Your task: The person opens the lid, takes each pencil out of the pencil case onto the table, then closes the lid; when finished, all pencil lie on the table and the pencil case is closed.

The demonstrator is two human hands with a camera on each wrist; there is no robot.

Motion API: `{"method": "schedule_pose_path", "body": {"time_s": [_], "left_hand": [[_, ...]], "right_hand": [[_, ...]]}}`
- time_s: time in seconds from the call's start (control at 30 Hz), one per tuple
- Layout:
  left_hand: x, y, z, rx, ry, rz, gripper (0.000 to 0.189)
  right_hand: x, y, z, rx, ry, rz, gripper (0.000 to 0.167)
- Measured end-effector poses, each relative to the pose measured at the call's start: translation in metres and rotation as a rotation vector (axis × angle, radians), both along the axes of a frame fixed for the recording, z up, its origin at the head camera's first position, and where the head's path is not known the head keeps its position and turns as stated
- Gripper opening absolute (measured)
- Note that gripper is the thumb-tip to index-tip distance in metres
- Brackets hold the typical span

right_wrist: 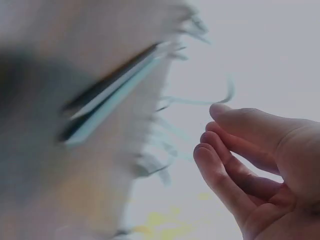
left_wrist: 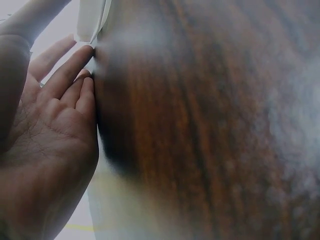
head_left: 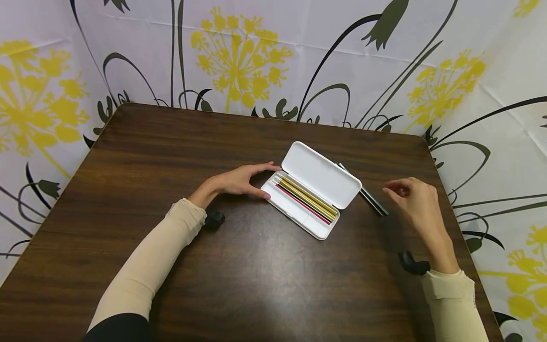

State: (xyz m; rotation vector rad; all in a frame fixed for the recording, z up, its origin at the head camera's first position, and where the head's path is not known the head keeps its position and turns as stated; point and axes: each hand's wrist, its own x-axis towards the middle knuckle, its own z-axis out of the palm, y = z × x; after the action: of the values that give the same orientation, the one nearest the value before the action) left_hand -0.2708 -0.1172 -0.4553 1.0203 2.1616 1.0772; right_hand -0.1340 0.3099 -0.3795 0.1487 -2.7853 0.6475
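Note:
A white pencil case (head_left: pixel 295 213) lies unfolded on the table, its lid (head_left: pixel 322 173) tipped back away from me. Several yellow pencils (head_left: pixel 306 194) and a red one (head_left: pixel 301 203) lie lengthwise in the tray. My left hand (head_left: pixel 235 180) spans the case's left end, thumb at the front corner and extended fingertips by the lid's corner. Dark and green pencils (head_left: pixel 373 203) lie on the table, partly hidden behind the lid. To their right, my right hand (head_left: pixel 414 204) is raised with fingers loosely bent and holds nothing; the right wrist view shows these pencils (right_wrist: pixel 112 92) apart from the fingers.
The brown wooden table (head_left: pixel 256 275) reaches back to a white curtain (head_left: pixel 325 28) with yellow and grey flower prints, which also hangs at both sides. A dark wrist device (head_left: pixel 412 264) sits on the right wrist, another device (head_left: pixel 214 221) on the left.

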Motion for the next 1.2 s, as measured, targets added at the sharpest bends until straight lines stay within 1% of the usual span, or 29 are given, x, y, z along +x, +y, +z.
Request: {"method": "schedule_pose_path", "body": {"time_s": [0.07, 0.17, 0.23, 0.33, 0.4, 0.47, 0.63, 0.7, 0.77, 0.9, 1.07, 1.2], "left_hand": [[-0.001, -0.001, 0.000, 0.001, 0.003, -0.001, 0.084], [-0.001, -0.001, 0.000, 0.006, 0.017, -0.007, 0.083], [-0.001, 0.000, -0.001, 0.014, 0.029, -0.011, 0.083], [0.000, 0.000, -0.002, 0.024, 0.040, -0.014, 0.082], [0.000, 0.000, -0.002, 0.025, 0.042, -0.013, 0.082], [0.000, 0.000, -0.001, 0.024, 0.044, -0.012, 0.082], [0.000, -0.002, -0.001, 0.017, 0.050, -0.012, 0.082], [0.000, -0.002, -0.002, 0.014, 0.054, -0.011, 0.082], [-0.001, -0.001, -0.002, 0.012, 0.059, -0.010, 0.082], [-0.001, -0.001, -0.003, 0.017, 0.065, -0.001, 0.082], [0.001, -0.001, -0.005, 0.021, 0.063, 0.011, 0.082], [0.002, -0.001, -0.004, 0.025, 0.065, 0.017, 0.082]], "right_hand": [[-0.003, -0.013, 0.014, -0.014, 0.022, 0.019, 0.014], [-0.006, -0.031, 0.028, -0.033, 0.028, 0.049, 0.012], [-0.008, -0.043, 0.033, -0.044, 0.034, 0.070, 0.010], [-0.010, -0.060, 0.034, -0.047, 0.054, 0.114, 0.009], [-0.010, -0.071, 0.029, -0.039, 0.059, 0.149, 0.008], [-0.008, -0.083, 0.018, -0.019, 0.046, 0.187, 0.009], [0.001, -0.110, -0.019, 0.060, -0.056, 0.269, 0.007], [0.005, -0.116, -0.030, 0.089, -0.091, 0.282, 0.008], [0.007, -0.119, -0.037, 0.108, -0.112, 0.283, 0.009], [0.008, -0.123, -0.043, 0.129, -0.131, 0.284, 0.010], [0.008, -0.126, -0.042, 0.161, -0.115, 0.289, 0.008], [0.007, -0.124, -0.040, 0.148, -0.108, 0.276, 0.010]]}}
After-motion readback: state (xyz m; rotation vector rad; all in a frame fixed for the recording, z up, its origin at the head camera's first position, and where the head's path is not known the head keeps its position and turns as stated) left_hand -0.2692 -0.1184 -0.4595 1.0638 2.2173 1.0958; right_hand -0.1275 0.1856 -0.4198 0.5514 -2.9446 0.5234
